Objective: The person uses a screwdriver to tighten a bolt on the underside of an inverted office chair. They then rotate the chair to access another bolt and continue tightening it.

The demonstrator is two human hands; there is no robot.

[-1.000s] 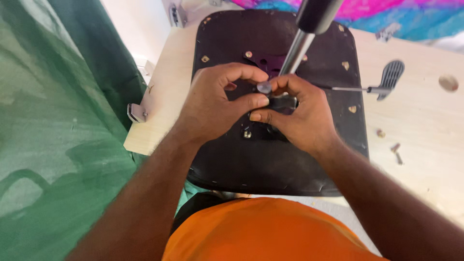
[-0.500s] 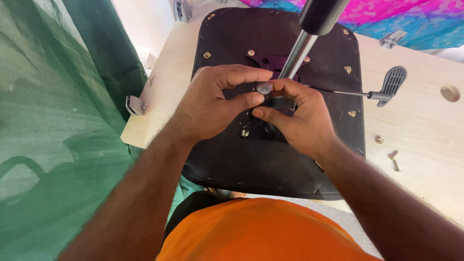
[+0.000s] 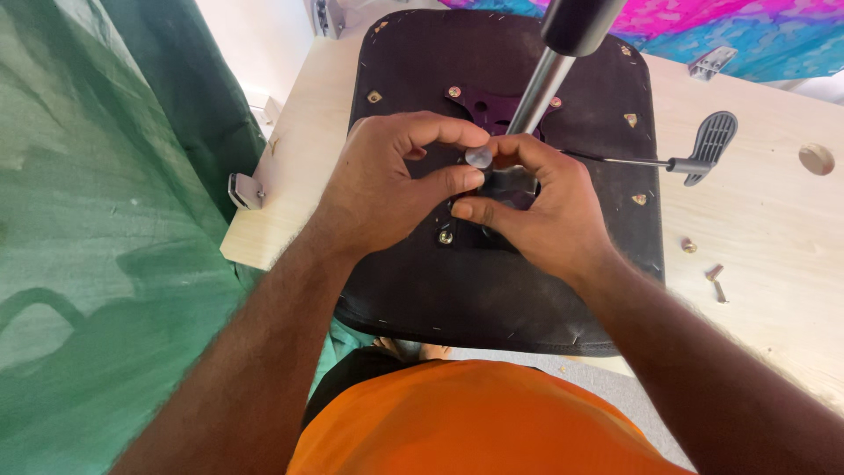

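Left hand [image 3: 387, 189] and right hand [image 3: 541, 207] both pinch small round silver metal cap [image 3: 478, 157] on upturned black chair seat [image 3: 422, 79]; grey plastic lever paddle [image 3: 710, 145] at 3 o'clock.

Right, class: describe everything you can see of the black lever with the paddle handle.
The lever is a thin metal rod ending in a flat, ribbed black plastic paddle. It runs sideways from the mechanism under the hands, across the upturned seat, with its paddle past the seat's edge over the wooden table. Neither hand touches the paddle.
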